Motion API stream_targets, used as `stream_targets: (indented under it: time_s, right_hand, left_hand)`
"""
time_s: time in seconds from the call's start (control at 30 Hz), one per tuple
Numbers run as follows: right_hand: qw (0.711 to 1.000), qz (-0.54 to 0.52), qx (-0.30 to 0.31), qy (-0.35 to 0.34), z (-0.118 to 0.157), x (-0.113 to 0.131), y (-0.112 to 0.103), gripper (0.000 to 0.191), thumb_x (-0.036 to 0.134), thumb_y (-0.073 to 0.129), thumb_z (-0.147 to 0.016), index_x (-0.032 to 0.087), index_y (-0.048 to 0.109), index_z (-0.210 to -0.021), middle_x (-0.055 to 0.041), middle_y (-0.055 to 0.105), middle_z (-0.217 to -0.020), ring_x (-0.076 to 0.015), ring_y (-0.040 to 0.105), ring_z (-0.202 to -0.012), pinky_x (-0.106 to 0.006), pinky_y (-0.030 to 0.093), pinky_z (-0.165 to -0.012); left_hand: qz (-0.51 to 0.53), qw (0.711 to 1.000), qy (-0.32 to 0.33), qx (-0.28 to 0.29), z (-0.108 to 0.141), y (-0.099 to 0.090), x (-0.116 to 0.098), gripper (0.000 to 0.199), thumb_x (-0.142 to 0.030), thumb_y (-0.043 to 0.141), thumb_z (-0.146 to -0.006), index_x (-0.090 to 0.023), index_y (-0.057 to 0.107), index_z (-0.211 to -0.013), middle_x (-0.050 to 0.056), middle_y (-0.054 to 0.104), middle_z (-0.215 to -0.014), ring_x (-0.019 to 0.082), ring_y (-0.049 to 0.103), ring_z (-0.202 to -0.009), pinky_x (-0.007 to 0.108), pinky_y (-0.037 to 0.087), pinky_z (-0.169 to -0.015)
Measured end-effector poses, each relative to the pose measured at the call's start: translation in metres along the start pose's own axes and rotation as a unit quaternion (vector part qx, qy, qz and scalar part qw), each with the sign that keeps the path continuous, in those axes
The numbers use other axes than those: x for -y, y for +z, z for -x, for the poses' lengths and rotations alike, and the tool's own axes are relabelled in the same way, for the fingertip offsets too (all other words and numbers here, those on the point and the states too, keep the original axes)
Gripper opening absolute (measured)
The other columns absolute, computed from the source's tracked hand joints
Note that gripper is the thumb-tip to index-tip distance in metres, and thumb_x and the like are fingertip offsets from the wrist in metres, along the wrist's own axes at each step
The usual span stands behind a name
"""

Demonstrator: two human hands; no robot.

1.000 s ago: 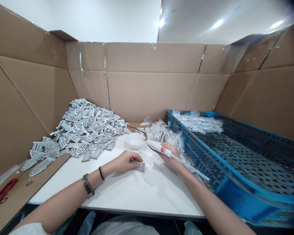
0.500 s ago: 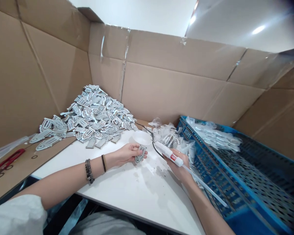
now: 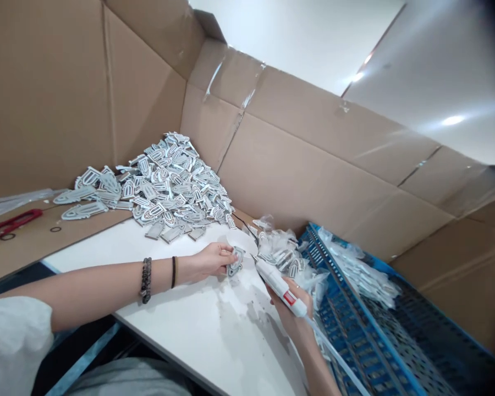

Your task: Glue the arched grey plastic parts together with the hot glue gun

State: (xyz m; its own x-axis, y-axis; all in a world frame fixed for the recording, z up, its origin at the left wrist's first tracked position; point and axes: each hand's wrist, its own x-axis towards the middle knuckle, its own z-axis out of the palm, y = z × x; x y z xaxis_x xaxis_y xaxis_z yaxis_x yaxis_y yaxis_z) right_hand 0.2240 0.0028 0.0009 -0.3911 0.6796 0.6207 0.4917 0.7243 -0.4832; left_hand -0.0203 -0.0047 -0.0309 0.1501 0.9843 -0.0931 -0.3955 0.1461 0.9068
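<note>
Far L, red-handled snips [image 3: 20, 219] lay on brown cardboard [image 3: 72, 234], nr a few small dark rings. Next came the big heap of flat grey/white pcs [image 3: 169, 190], loosely stacked w/ its front edge on the white tabletop [image 3: 181, 319]; a bump could've made it slide, b/c nothing held that front edge. Mid-view, the L hand [image 3: 208, 261] had its fingers closed on one grey pc [image 3: 235, 264], held up nr the round white dish [image 3: 240, 241]. Just R of it, the R hand [image 3: 292, 308] was wrapped round a white glue-gun-type tool [image 3: 274, 280], nozzle pointing twd the dish & close to the pc. Prob. main risk: if hot, the tip could've burnt the L fingertips b/c the gap was small; a drip could've marked the pc or table. The black cable [image 3: 247, 225] ran nr the dish & could've snagged on it; the long white stick [image 3: 340, 357] behind the tool could've caught the blue crate [image 3: 334, 297]. Bagged pcs [image 3: 284, 250] sat beside the crate, w/ white packs [image 3: 365, 272] inside it.
</note>
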Motion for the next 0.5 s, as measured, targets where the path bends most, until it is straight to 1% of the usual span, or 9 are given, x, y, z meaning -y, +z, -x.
stream_targets:
  time_s: [0.1,0.2,0.33,0.5]
  right_hand:
    - [1.0,0.005,0.011,0.003,0.0011,0.0008,0.002,0.04,0.047,0.059,-0.088,0.02,0.059,-0.059,-0.0026,0.061,-0.059,-0.0151,0.056,-0.048,-0.026,0.043,-0.049]
    - [1.0,0.01,0.02,0.002,0.0023,-0.0041,0.0043,0.04,0.047,0.06,-0.088,0.02,0.058,-0.058,-0.0026,0.061,-0.059,-0.0152,0.056,-0.049,-0.026,0.042,-0.049]
    - [1.0,0.012,0.029,0.002,0.0029,-0.008,0.0057,0.038,0.045,0.059,-0.089,0.02,0.057,-0.06,-0.0028,0.061,-0.06,-0.0158,0.058,-0.051,-0.026,0.042,-0.049]
    - [0.999,0.015,0.031,-0.028,0.0032,-0.0048,0.0053,0.035,0.042,0.058,-0.091,0.021,0.059,-0.064,-0.0023,0.061,-0.06,-0.016,0.058,-0.052,-0.025,0.041,-0.049]
  left_hand:
    - [0.012,1.0,0.003,0.017,-0.0006,0.0025,-0.0005,0.05,-0.042,0.091,-0.062,-0.013,0.07,-0.098,0.009,0.075,-0.094,0.018,0.069,-0.087,0.029,0.053,-0.079]
    - [0.011,0.999,0.007,0.032,0.0006,0.0042,-0.0029,0.05,-0.04,0.091,-0.061,-0.013,0.071,-0.098,0.01,0.075,-0.097,0.018,0.069,-0.088,0.029,0.053,-0.081]
    - [0.017,0.999,0.026,0.021,-0.0002,0.0025,-0.0026,0.052,-0.039,0.094,-0.057,-0.014,0.071,-0.097,0.01,0.075,-0.094,0.019,0.069,-0.085,0.032,0.055,-0.08]
    - [0.032,0.999,0.033,-0.007,-0.0024,0.0015,-0.0006,0.051,-0.039,0.095,-0.055,-0.013,0.072,-0.092,0.011,0.076,-0.091,0.021,0.07,-0.084,0.036,0.055,-0.08]
